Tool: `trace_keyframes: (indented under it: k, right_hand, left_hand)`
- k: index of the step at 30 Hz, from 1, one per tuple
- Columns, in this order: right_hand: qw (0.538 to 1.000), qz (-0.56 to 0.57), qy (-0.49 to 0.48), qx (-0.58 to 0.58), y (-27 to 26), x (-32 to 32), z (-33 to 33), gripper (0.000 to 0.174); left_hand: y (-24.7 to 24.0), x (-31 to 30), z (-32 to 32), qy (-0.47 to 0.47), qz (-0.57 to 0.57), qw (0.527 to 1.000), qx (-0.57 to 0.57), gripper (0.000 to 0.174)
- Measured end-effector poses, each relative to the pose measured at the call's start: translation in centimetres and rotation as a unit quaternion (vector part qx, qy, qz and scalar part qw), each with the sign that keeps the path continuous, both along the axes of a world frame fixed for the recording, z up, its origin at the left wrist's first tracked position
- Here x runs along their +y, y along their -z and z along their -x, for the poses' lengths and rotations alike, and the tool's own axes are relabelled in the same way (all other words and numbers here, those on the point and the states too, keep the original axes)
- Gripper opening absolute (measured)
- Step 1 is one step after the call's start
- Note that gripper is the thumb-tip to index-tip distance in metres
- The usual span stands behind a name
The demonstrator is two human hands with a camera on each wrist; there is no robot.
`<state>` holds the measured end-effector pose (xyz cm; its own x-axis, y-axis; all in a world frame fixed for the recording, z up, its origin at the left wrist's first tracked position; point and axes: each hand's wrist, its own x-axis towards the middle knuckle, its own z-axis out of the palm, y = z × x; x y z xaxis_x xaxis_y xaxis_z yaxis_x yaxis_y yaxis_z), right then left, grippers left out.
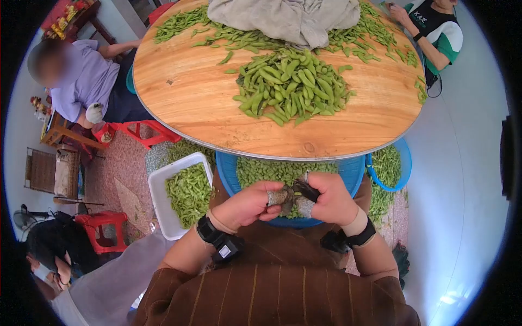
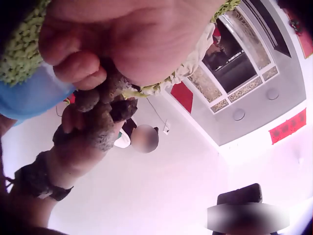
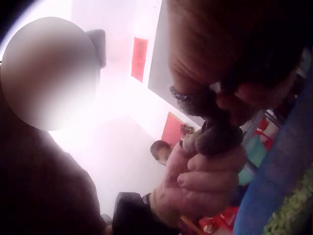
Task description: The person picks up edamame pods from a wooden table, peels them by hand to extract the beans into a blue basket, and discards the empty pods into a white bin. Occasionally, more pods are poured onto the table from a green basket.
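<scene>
Both hands meet over a blue basin point(image 1: 228, 174) of shelled green beans point(image 1: 261, 171). Dark and grey coverings wrap several fingertips. My left hand point(image 1: 244, 205) has its fingers curled, thumb and finger pinching at a small green pod, mostly hidden between the hands. Against those fingertips, my right hand point(image 1: 335, 200) is curled with its thumb and finger on the same spot. The left wrist view shows a yellow-green bit point(image 2: 131, 93) by the covered fingertips; in the right wrist view the left hand point(image 3: 200, 183) touches the right hand point(image 3: 215, 68).
A round wooden table point(image 1: 190, 108) ahead bears a heap of pods point(image 1: 293, 84) and a grey cloth point(image 1: 288, 19). A white tray point(image 1: 157, 190) of pods stands left, a blue basket point(image 1: 405, 163) right. People sit at both sides, near red stools point(image 1: 103, 231).
</scene>
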<state>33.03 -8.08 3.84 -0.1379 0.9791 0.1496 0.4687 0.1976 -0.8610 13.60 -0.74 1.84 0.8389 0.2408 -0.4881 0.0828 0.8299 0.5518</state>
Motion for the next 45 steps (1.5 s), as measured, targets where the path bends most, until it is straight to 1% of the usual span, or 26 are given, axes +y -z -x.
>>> trace_keyframes:
  k: [2, 7, 9, 12, 14, 15, 16, 17, 18, 20, 21, 22, 24, 25, 29, 30, 32, 33, 35, 36, 38, 39, 41, 42, 44, 45]
  right_hand:
    - [0.999, 0.021, 0.011, 0.036, 0.5, -0.1, 0.3, 0.023]
    - [0.993, 0.076, 0.026, 0.088, 1.7, -0.7, 0.3, 0.019]
    - [0.992, 0.041, 0.034, -0.112, 1.2, -0.5, 0.2, 0.015]
    - [0.981, -0.076, 0.023, -0.179, -0.3, -0.5, 0.6, 0.015]
    - [0.975, -0.082, 0.046, -0.203, -1.8, 0.1, 0.7, 0.019]
    - [0.967, -0.087, 0.068, -0.228, -2.4, 0.6, 0.7, 0.024]
    - [0.968, -0.086, 0.067, -0.228, -2.8, 1.5, 0.8, 0.024]
    - [0.959, -0.114, 0.103, -0.238, -3.1, 2.8, 1.1, 0.025]
    - [0.948, -0.143, 0.139, -0.247, -3.4, 4.1, 1.2, 0.026]
    - [0.941, -0.173, 0.151, -0.249, -2.5, 7.3, 1.2, 0.026]
    - [0.932, -0.202, 0.167, -0.252, -2.1, 8.3, 1.3, 0.026]
    - [0.933, -0.201, 0.166, -0.249, -2.1, 8.6, 1.4, 0.026]
    - [0.929, -0.161, 0.148, -0.298, -2.3, 9.2, 1.2, 0.026]
    - [0.929, -0.163, 0.146, -0.299, -2.3, 9.1, 1.1, 0.026]
    - [0.949, -0.136, 0.155, -0.239, -2.0, 7.6, 0.2, 0.030]
    - [0.955, -0.108, 0.150, -0.232, -2.2, 7.1, -0.1, 0.034]
    - [0.964, -0.114, 0.140, -0.197, -2.8, 5.8, -0.2, 0.032]
    - [0.972, -0.119, 0.128, -0.160, -3.0, 5.3, -0.3, 0.031]
    - [0.978, -0.114, 0.136, -0.113, -2.9, 4.3, -0.6, 0.033]
    - [0.982, -0.108, 0.144, -0.064, -2.9, 3.8, -0.7, 0.035]
    - [0.982, -0.073, 0.175, -0.015, -3.3, 2.9, -0.6, 0.037]
    - [0.978, -0.040, 0.200, 0.034, -3.3, 2.6, -0.6, 0.039]
    - [0.982, -0.026, 0.180, 0.059, -2.3, 1.7, -0.6, 0.038]
    - [0.985, -0.012, 0.155, 0.079, -2.0, 1.3, -0.6, 0.038]
    - [0.990, -0.011, 0.111, 0.081, -2.6, 0.5, -0.5, 0.038]
    - [0.993, 0.016, 0.082, 0.082, -2.9, 0.3, -0.3, 0.040]
  left_hand:
    - [0.3, -0.4, -0.2, 0.002, -0.079, 0.997, 0.016, 0.009]
    - [0.2, -0.4, 1.1, 0.017, -0.048, 0.999, 0.019, 0.010]
    - [-0.1, -0.2, 2.4, 0.011, -0.030, 0.999, 0.009, 0.011]
    - [-0.3, 0.2, 5.6, -0.064, -0.047, 0.994, 0.071, 0.013]
    - [-0.1, 1.1, 8.5, -0.069, -0.207, 0.953, 0.210, 0.018]
    - [1.2, 1.3, 10.8, -0.069, -0.207, 0.953, 0.210, 0.018]
    - [3.4, 1.5, 13.4, -0.011, -0.446, 0.828, 0.339, 0.020]
    - [4.7, 1.5, 14.6, 0.048, -0.644, 0.627, 0.436, 0.023]
    - [4.6, 1.5, 14.6, 0.047, -0.642, 0.628, 0.438, 0.023]
    - [3.5, 1.2, 14.6, -0.022, -0.661, 0.535, 0.526, 0.012]
    - [2.3, 1.4, 14.0, -0.053, -0.645, 0.584, 0.490, 0.012]
    - [1.4, 1.5, 13.0, -0.052, -0.645, 0.583, 0.492, 0.012]
    - [-0.2, 1.8, 10.5, -0.139, -0.641, 0.648, 0.386, 0.014]
    - [-1.1, 2.0, 9.1, -0.142, -0.640, 0.648, 0.387, 0.014]
    - [-4.5, 2.6, 3.0, -0.129, -0.818, 0.513, 0.227, 0.021]
    - [-4.7, 3.1, 1.4, -0.130, -0.818, 0.514, 0.226, 0.021]
    - [-5.2, 3.9, -1.3, -0.125, -0.897, 0.392, 0.163, 0.024]
    - [-5.5, 3.9, -1.8, -0.125, -0.897, 0.392, 0.160, 0.024]
    - [-6.0, 3.7, -2.6, 0.034, -0.886, 0.413, 0.210, 0.026]
    - [-5.8, 3.4, -2.7, 0.036, -0.886, 0.413, 0.208, 0.026]
    - [-5.1, 2.9, -2.7, 0.024, -0.851, 0.486, 0.197, 0.022]
    - [-4.6, 2.8, -2.5, 0.029, -0.852, 0.484, 0.196, 0.022]
    - [-3.7, 2.6, -2.0, -0.066, -0.711, 0.684, 0.148, 0.016]
    - [-3.6, 2.3, -1.8, -0.063, -0.711, 0.684, 0.151, 0.016]
    - [-3.4, 1.9, -1.6, -0.064, -0.572, 0.808, 0.125, 0.014]
    - [-3.1, 1.7, -1.6, -0.062, -0.572, 0.808, 0.126, 0.014]
